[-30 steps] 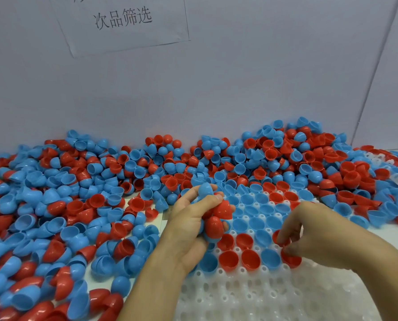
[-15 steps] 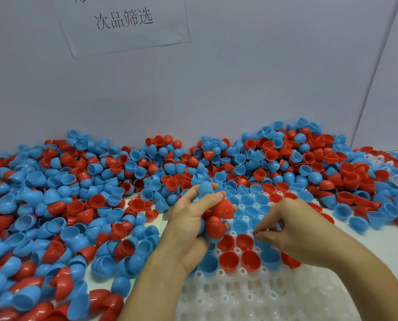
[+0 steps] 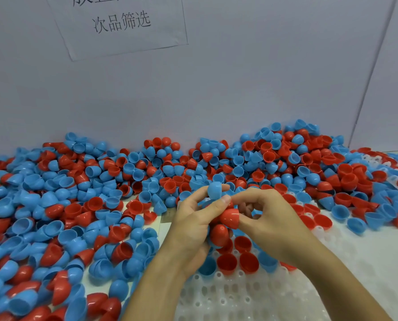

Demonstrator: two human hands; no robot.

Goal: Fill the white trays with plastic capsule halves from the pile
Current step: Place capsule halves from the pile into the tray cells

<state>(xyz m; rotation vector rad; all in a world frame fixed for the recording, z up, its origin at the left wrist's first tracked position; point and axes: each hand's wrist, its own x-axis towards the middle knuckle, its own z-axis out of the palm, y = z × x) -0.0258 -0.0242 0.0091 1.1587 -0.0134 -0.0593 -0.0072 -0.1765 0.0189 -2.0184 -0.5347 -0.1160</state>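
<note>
Clutching a bunch of capsule halves [image 3: 218,230], the left hand [image 3: 193,223] meets the right hand [image 3: 269,218], pinching a red half [image 3: 230,218] above the white tray [image 3: 239,297]

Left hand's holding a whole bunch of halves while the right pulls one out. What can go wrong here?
1. The left hand grips several halves at once; the blue half sits exposed at its fingertips and may slip as the right hand takes the red half.
2. A dropped half could land on the filled sockets of the white tray and knock seated halves askew.
3. The pile crowds the tray's edge, so strays may roll in.
</note>
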